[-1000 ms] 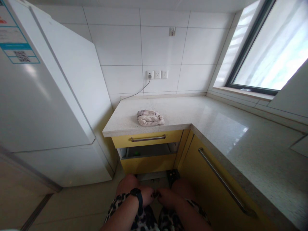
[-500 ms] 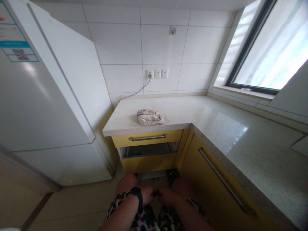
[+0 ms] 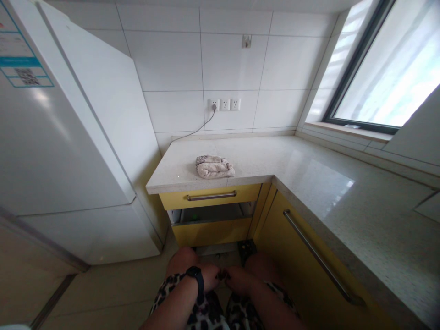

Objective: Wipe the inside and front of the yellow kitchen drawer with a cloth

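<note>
Low between my knees, my left hand (image 3: pixel 210 276), with a dark watch (image 3: pixel 195 277) on the wrist, and my right hand (image 3: pixel 237 280) meet fingertip to fingertip. Both are closed, with the fingers drawn together. Small dark spots show where the fingertips meet; whether these are nails or a small object I cannot tell. Just beyond the hands, a yellow drawer (image 3: pixel 213 233) is pulled partly out, with a small green glint inside it. Above it is a shut yellow drawer (image 3: pixel 209 197) with a metal bar handle. A folded beige cloth (image 3: pixel 216 167) lies on the counter near its front edge.
A pale stone counter (image 3: pixel 275 156) turns the corner to the right, over a yellow cabinet door (image 3: pixel 295 261) with a long handle. At the left stands a white fridge (image 3: pixel 82 137). Wall sockets (image 3: pixel 224 105) hold a plugged-in cord. A window (image 3: pixel 374 78) is at upper right.
</note>
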Motion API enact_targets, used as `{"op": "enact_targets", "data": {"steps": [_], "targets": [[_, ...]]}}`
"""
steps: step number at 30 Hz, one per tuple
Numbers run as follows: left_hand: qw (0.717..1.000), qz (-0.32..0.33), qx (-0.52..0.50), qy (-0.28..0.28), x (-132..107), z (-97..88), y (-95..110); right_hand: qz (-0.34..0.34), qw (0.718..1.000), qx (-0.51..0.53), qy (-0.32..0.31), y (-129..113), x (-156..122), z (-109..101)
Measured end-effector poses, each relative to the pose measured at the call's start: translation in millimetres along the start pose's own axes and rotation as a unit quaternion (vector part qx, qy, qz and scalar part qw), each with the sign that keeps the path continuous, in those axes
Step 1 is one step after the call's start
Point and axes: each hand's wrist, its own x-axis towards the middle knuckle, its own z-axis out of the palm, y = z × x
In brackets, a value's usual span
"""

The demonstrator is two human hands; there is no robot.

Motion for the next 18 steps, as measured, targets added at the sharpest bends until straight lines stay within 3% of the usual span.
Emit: {"op": "enact_targets", "data": {"steps": [18], "targets": [[1.0, 0.007, -0.011, 0.0, -2.3, -2.7, -0.3, -0.003, 1.0, 0.016, 0.005, 0.7, -2.6, -1.3]]}}
